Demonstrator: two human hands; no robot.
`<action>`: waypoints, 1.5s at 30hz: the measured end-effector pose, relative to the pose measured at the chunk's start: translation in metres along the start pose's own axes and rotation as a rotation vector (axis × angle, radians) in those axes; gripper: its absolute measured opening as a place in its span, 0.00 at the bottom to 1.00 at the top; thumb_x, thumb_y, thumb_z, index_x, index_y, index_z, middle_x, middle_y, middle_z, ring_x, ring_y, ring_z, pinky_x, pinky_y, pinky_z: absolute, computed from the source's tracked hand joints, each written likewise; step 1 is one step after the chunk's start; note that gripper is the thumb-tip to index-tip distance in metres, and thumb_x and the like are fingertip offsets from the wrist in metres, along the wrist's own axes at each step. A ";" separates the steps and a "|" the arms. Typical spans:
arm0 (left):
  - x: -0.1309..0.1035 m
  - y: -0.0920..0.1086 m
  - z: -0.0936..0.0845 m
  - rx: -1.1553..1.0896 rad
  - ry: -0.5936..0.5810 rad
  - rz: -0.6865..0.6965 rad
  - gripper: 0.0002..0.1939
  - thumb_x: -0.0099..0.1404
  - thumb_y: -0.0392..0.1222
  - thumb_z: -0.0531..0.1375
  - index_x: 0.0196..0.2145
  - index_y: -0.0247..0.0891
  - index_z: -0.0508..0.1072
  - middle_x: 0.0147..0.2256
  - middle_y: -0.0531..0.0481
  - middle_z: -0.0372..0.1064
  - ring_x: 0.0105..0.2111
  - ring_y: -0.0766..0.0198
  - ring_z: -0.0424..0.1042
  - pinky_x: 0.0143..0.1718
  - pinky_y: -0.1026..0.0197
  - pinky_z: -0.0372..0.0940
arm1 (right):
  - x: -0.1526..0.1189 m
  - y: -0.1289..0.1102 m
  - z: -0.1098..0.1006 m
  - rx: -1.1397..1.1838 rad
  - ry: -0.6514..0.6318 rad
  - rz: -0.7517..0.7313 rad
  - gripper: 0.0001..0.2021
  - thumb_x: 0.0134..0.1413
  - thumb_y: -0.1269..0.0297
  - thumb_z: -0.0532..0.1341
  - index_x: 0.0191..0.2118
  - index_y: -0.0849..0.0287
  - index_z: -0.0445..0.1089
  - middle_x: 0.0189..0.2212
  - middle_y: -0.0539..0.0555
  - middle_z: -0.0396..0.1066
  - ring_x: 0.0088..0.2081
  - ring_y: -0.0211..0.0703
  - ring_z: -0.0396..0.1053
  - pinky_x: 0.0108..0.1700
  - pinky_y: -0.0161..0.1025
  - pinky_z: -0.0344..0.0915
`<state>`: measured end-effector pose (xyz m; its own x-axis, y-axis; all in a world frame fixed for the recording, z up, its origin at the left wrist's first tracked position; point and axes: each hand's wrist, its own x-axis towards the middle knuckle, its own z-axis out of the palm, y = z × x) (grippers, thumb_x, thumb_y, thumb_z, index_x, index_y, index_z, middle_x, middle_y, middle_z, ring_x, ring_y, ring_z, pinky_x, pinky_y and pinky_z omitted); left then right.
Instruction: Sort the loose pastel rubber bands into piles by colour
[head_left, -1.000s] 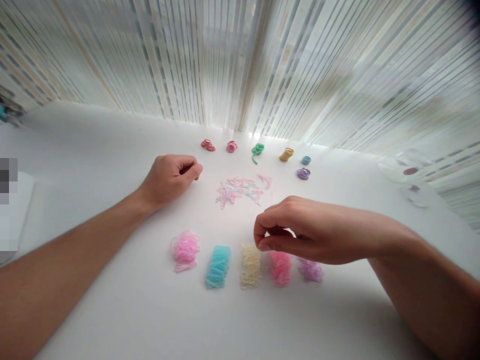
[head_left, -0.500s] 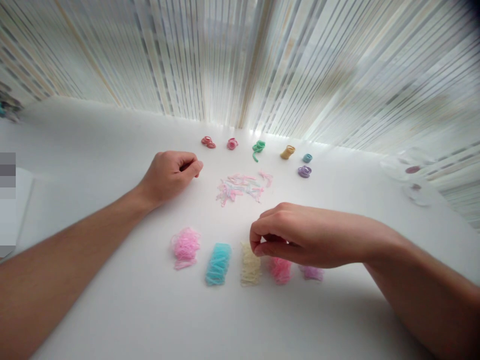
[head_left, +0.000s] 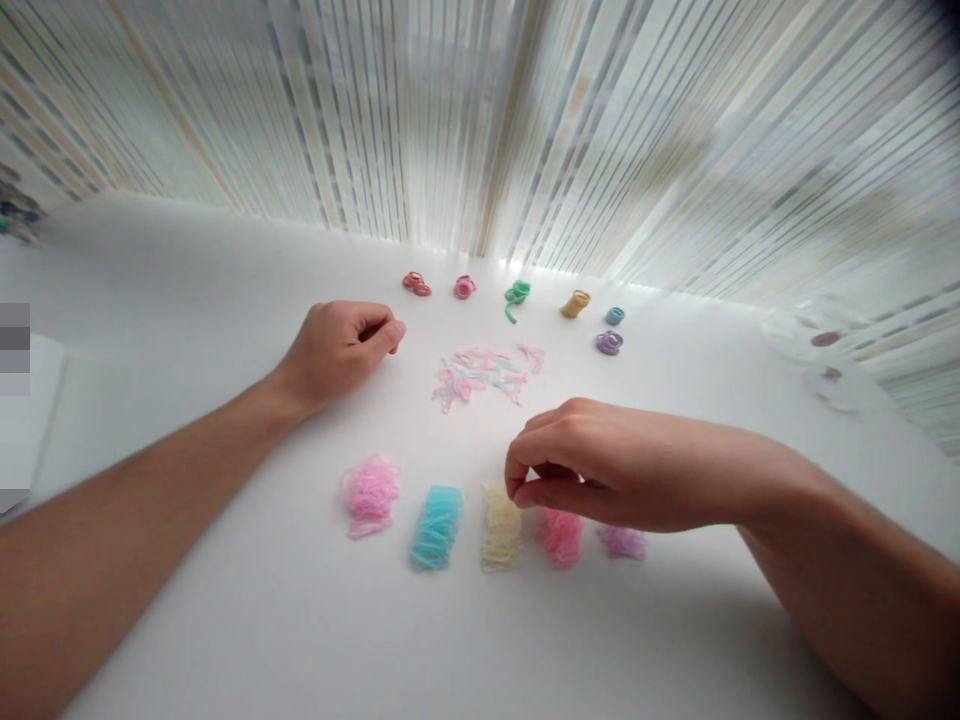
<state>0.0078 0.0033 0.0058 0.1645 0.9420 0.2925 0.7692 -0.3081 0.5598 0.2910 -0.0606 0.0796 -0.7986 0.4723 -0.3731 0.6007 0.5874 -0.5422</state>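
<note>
My left hand (head_left: pixel 345 345) rests on the white table as a loose fist, thumb against the curled fingers, and nothing shows in it. My right hand (head_left: pixel 570 465) hovers at the top of the pale yellow pile of thin bands (head_left: pixel 501 540), fingertips pinched together; anything between them is too small to make out. It partly covers the coral-pink pile (head_left: pixel 562 540) and the lilac pile (head_left: pixel 624 543). To the left lie a turquoise pile (head_left: pixel 436 530) and a pink pile (head_left: pixel 373 495). Between the hands is a loose mixed heap of pink, white and pale blue bands (head_left: pixel 484 380).
Along the back sit small coils: red (head_left: pixel 416 285), rose (head_left: pixel 465 288), green (head_left: pixel 517 298), tan (head_left: pixel 576 304), blue (head_left: pixel 615 316) and purple (head_left: pixel 609 343). Clear round objects (head_left: pixel 836 390) stand at the far right. A striped string curtain (head_left: pixel 480 120) hangs behind the table.
My right hand has shifted slightly to the right and up, still pinched. My left hand and the piles look unchanged.
</note>
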 end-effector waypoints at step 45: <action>0.000 -0.008 0.000 -0.028 -0.015 0.021 0.19 0.66 0.52 0.55 0.21 0.39 0.68 0.18 0.55 0.58 0.23 0.66 0.59 0.28 0.61 0.53 | 0.032 0.103 0.007 -0.100 0.770 0.193 0.13 0.65 0.65 0.63 0.47 0.57 0.86 0.35 0.56 0.79 0.30 0.38 0.69 0.40 0.39 0.62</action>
<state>0.0019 0.0060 0.0019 0.1893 0.9372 0.2929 0.7481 -0.3309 0.5752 0.3269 0.0107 0.0061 -0.4518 0.8714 0.1911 0.7555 0.4877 -0.4375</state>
